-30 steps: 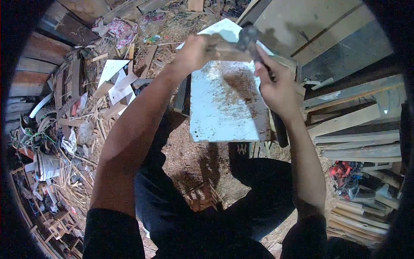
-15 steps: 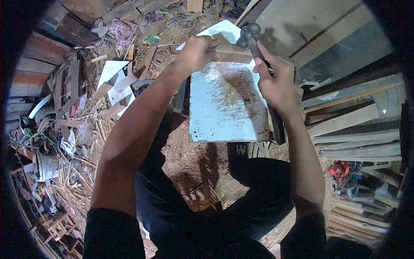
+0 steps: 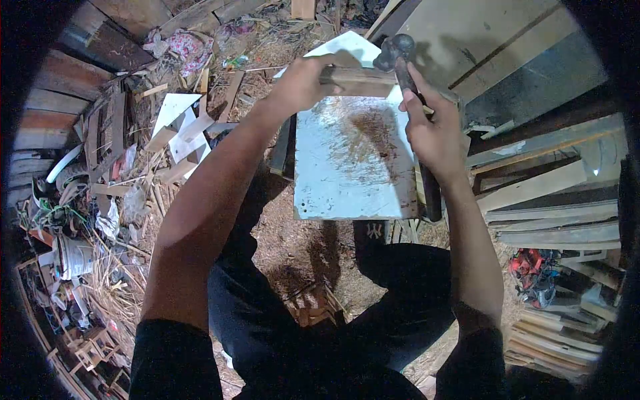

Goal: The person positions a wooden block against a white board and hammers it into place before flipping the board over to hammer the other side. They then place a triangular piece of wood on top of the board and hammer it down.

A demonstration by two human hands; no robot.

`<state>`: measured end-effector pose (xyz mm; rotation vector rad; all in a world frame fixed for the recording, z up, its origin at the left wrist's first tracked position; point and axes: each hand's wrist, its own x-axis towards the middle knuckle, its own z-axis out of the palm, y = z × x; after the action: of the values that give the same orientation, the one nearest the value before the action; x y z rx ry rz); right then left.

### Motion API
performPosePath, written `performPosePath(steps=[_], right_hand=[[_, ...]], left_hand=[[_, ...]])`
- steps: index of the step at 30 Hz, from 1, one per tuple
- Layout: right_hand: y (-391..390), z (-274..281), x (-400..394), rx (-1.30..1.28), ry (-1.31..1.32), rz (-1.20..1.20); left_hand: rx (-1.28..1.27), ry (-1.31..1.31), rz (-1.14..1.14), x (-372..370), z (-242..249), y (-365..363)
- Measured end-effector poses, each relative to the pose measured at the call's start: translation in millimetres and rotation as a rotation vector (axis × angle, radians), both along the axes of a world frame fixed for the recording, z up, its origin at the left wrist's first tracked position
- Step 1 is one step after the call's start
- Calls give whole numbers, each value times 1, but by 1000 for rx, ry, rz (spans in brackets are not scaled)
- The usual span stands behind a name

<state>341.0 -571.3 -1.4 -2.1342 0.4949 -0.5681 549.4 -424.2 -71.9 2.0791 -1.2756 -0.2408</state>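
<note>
My left hand [image 3: 301, 83] is closed on the left end of a short wooden piece [image 3: 363, 81] at the far edge of a scratched white board [image 3: 333, 160]. A hammer [image 3: 398, 53] with a dark rounded head is in my right hand [image 3: 433, 133], fingers wrapped round its handle. The hammer head stands just beyond the right end of the wooden piece, apart from it. The handle runs down past my wrist along the board's right side. A white panel [image 3: 347, 48] lies behind the wooden piece.
White offcuts [image 3: 177, 127] and wood scraps litter the floor on the left. Stacked wooden strips [image 3: 553, 223] lie on the right, near a red tool [image 3: 527, 263]. Large panels [image 3: 493, 40] lean at the back right. Shavings [image 3: 287, 233] cover the ground between my legs.
The hammer head has moved slightly right and up, away from the wooden piece, with my right hand. My left hand stays nearly where it was on the wooden piece.
</note>
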Motion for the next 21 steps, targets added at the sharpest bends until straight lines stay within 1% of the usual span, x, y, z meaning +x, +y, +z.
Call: performPosePath(steps=[1,2,4,8,10,14,16,17,19,20,21], right_hand=[[0,0,-1,63,-26,-28],[-3,-2,-1,63,-25,-29],[-10,-8,-2,142,-120,-28],[-14,1,-4,84,-84,-72],[-16,-2,-5,72,-102,-48],[-14,-5,-6,119,-70,-25],[-9,1,-5,71,14,-13],[-9,1,-4,71,12,-13],[-8,-1,-2,7,50,-22],[-5,1,0,7,51,-21],[-1,5,2,61,-55,-19]], left_hand=[[17,41,-4,1,-1,1],[17,42,-5,1,-3,1],[-8,-26,-10,1,-5,1],[-43,-52,-32,1,-2,-1],[-16,17,-1,-2,-1,-1],[-74,-28,-25,2,-9,-3],[-25,6,-9,2,-9,-4],[-26,4,-9,4,-10,-5],[-37,-43,-24,7,-14,-5],[-37,-42,-23,5,-11,-5],[-27,-16,7,3,-9,-5]])
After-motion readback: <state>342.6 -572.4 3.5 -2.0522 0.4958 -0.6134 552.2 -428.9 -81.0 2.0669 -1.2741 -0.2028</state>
